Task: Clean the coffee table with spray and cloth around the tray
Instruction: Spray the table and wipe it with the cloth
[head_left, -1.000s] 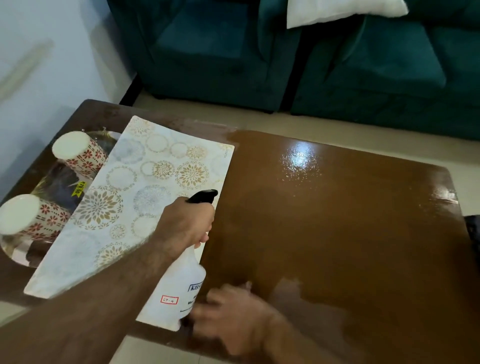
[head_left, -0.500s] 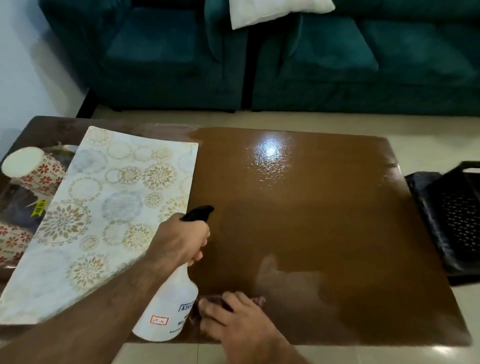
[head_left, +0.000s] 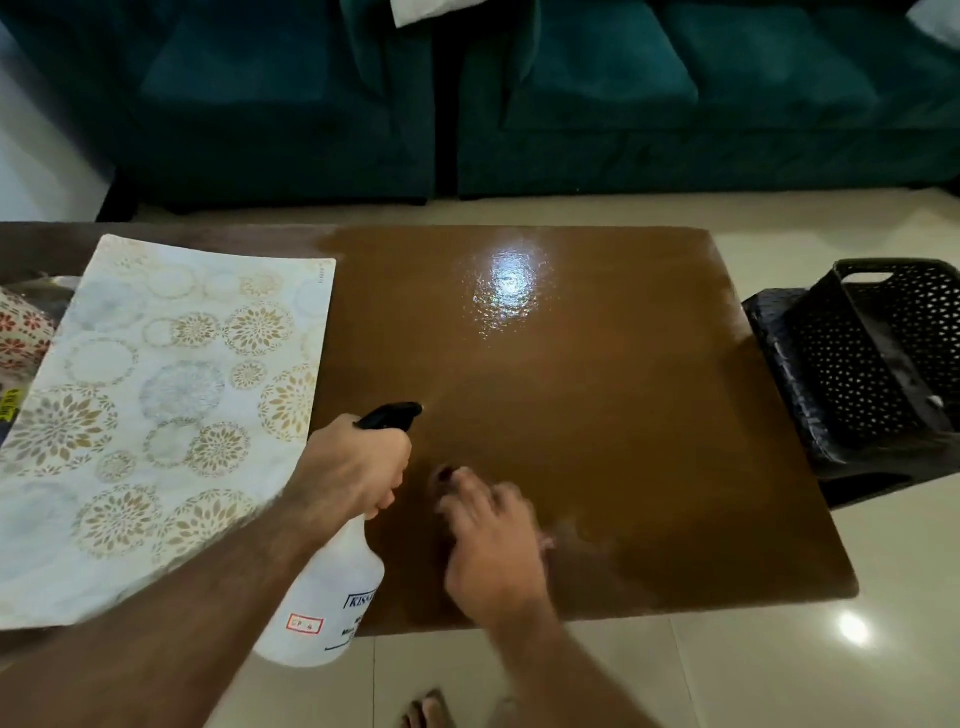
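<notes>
Head view, left hand gripping spray bottle

Brown table (floral mat).

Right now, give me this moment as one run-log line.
left hand: grips spray bottle | right hand: presses dark cloth on coffee table | placemat: left side

Brown coffee table, glossy; patterned mat flat on left part.
</notes>
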